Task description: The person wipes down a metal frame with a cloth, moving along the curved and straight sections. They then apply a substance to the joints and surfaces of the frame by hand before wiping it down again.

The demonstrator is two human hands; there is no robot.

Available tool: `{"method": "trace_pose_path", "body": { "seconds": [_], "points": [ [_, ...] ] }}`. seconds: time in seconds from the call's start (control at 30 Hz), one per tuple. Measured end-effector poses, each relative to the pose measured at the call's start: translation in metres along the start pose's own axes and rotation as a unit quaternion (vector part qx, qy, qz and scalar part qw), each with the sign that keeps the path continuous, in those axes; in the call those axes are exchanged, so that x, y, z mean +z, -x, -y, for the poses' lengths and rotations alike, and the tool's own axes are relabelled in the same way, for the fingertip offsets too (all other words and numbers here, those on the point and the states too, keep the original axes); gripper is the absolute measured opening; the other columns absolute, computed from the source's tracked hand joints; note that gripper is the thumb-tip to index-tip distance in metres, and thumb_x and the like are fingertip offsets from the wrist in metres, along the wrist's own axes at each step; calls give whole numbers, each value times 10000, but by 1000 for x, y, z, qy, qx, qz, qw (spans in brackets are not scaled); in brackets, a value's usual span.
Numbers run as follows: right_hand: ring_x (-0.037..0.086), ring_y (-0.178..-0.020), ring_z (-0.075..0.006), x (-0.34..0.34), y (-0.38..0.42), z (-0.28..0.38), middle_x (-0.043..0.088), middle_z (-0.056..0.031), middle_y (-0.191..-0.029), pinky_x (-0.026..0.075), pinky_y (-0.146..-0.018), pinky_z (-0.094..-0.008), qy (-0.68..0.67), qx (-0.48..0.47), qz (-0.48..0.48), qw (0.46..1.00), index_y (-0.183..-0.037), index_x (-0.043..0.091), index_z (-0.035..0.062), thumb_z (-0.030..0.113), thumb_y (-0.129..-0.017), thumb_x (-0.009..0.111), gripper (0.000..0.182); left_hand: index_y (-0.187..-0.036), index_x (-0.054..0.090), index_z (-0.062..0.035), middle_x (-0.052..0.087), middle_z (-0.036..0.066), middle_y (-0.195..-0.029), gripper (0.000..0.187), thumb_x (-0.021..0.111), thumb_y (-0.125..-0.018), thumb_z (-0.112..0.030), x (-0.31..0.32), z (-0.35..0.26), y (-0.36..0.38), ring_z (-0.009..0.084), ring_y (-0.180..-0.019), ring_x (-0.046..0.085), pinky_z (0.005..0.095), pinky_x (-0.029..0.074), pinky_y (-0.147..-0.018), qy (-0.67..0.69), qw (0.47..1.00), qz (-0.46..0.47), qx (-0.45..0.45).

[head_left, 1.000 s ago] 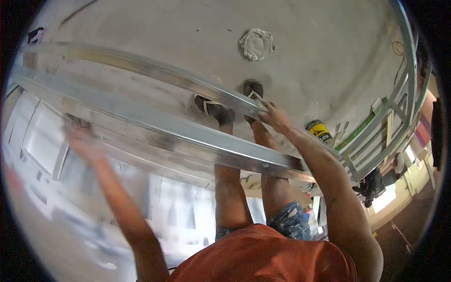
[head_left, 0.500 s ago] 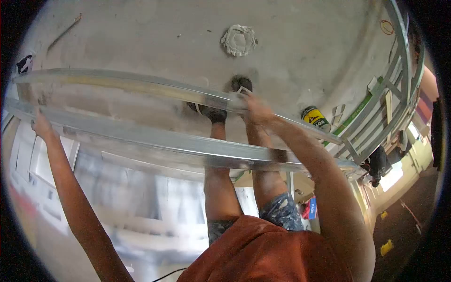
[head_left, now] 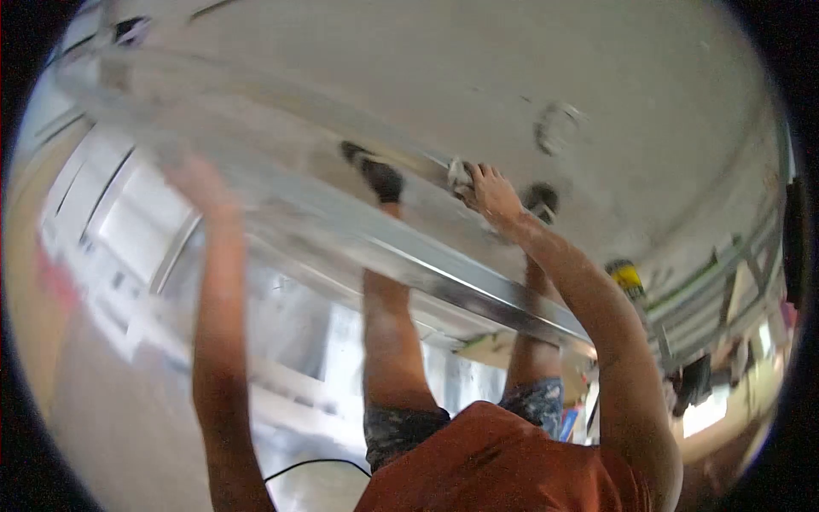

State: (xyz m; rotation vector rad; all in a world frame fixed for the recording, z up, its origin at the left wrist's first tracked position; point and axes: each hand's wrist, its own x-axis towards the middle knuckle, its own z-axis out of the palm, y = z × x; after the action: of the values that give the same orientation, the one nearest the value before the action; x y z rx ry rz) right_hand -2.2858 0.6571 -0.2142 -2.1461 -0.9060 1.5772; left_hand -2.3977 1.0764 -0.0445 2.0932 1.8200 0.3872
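A long silver metal frame with two parallel rails lies slanted across my view. Its near rail (head_left: 426, 269) passes in front of my legs. The far rail (head_left: 290, 107) is smeared by motion. My right hand (head_left: 497, 194) closes on a crumpled grey-white rag (head_left: 461, 179) at the far rail. My left hand (head_left: 200, 183) is by the near rail's left part; blur hides its fingers and whether it touches the metal.
On the grey floor (head_left: 648, 111) lies a round, whitish lump (head_left: 557, 128). A black and yellow tub (head_left: 627, 278) stands at the right, beside more metal framing (head_left: 708, 299). My feet in dark shoes are on the floor around the far rail.
My left hand has moved right, along the near rail. My right hand now shows the rag clearly. The view has turned, so the frame slants more steeply and the lump appears further right.
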Motion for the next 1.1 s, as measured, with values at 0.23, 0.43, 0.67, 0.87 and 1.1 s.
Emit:
{"method": "trace_pose_path", "body": {
  "seconds": [0.23, 0.43, 0.67, 0.87, 1.1],
  "points": [
    [613, -1101, -437, -25, -286, 293, 608, -246, -1192, 519, -906, -512, -1, -122, -64, 990, -1254, 512, -52, 348, -987, 620, 493, -1559, 197, 38, 192, 280, -1607, 680, 539, -1021, -198, -21, -71, 36, 387, -1483, 256, 458, 224, -1218, 125, 992, 29, 8],
    [622, -1128, -441, -63, -419, 438, 617, -287, -1217, 530, -880, -506, -82, -183, -42, 979, -1183, 522, -71, 427, -1000, 571, 532, -1551, 206, 19, 90, 338, -1590, 712, 599, -985, -160, -15, -58, 34, 483, -1496, 117, 563, 180, -1202, 138, 989, 46, -25],
    [531, -1290, -344, -58, -351, 324, 560, -226, -1393, 377, -1098, -469, -177, -36, 67, 981, -1506, 398, 23, 699, -992, 338, 851, -1535, 238, 9, 21, 381, -1557, 660, 585, -981, -84, -28, -62, 33, 525, -1460, 169, 563, 311, -1137, 191, 979, 72, -21],
    [443, -1377, -254, -38, -249, 156, 505, -122, -1492, 298, -1169, -416, -152, 131, 276, 940, -1493, 482, 118, 563, -1049, 346, 643, -1529, 157, 44, -44, 401, -1541, 661, 527, -1021, -163, -41, -71, 28, 566, -1460, 96, 575, 327, -1137, 266, 951, 144, -59],
    [451, -1366, -248, -71, -436, 404, 515, -92, -1487, 311, -1142, -427, -340, -39, 194, 919, -1475, 520, 136, 566, -1044, 328, 639, -1498, 218, 42, -14, 450, -1527, 664, 565, -996, -219, -27, -20, 52, 586, -1445, 161, 638, 221, -1164, 142, 970, 193, 30]
  ]
}}
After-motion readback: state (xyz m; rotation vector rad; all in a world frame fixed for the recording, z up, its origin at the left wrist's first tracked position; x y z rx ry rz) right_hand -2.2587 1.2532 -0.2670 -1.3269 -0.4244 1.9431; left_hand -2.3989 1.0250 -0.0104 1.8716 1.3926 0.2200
